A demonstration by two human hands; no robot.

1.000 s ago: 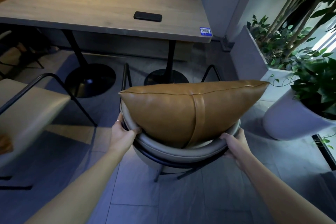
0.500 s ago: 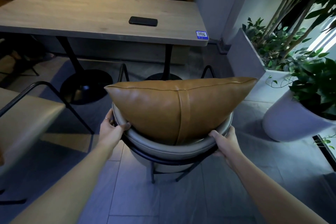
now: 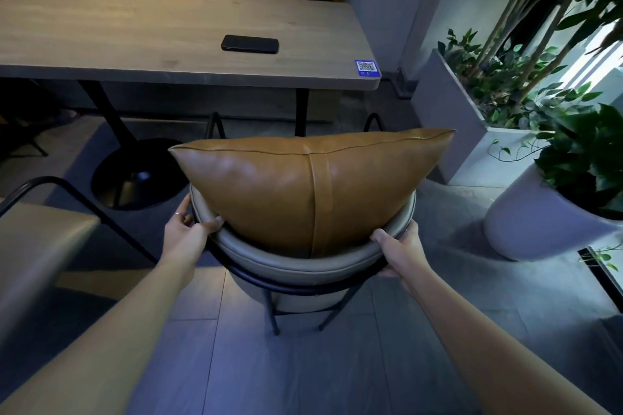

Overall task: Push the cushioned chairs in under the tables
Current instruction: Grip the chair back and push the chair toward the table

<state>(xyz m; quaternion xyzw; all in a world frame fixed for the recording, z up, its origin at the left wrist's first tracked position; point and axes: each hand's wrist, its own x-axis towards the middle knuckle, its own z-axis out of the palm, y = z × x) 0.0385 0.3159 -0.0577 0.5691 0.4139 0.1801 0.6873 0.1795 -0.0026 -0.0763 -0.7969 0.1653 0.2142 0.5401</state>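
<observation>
Tan leather cushion (image 3: 303,192) rides upright on a chair (image 3: 303,263) gripped from behind.
Head view: the left hand (image 3: 187,231) and right hand (image 3: 399,254) each clamp the chair's curved grey backrest, the chair standing just short of the wooden table (image 3: 135,37), which carries a dark phone (image 3: 249,43).

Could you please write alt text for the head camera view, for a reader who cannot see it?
Two bare hands, left and right, grip the curved grey backrest of a black-framed chair bearing a tan leather cushion, facing a rectangular wooden table. A black phone lies on the table; potted green plants stand to the right.
</observation>
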